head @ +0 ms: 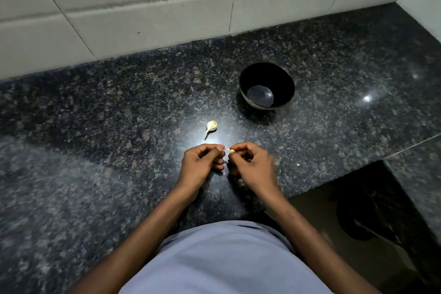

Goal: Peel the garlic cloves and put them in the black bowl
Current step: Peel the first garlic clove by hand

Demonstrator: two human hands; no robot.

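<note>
The two hands are close together, just above the worktop (95,126). The left hand (199,162) has its fingers curled in, and its fingertips pinch a thin bit of pale skin. The right hand (253,162) is curled too, and it pinches a small garlic clove (231,150) between thumb and finger. The clove sits right between the two hands. I think the hands are pulling the skin off it now, but it is too small to tell how much skin is left.

A little way past the hands, the rest of the garlic bulb (211,126) lies on the dark speckled worktop, with its stalk pointing back at the person. A tiny pale scrap (298,164) lies on the worktop to the right of the right hand.

Farther off, up and to the right, the black bowl (266,74) stands by itself. It looks like it has no garlic in it yet. So the job seems to be near its start: this clove must go in the bowl, and the bulb has more to peel.

Behind the worktop is a wall of white tiles (143,7).
</note>
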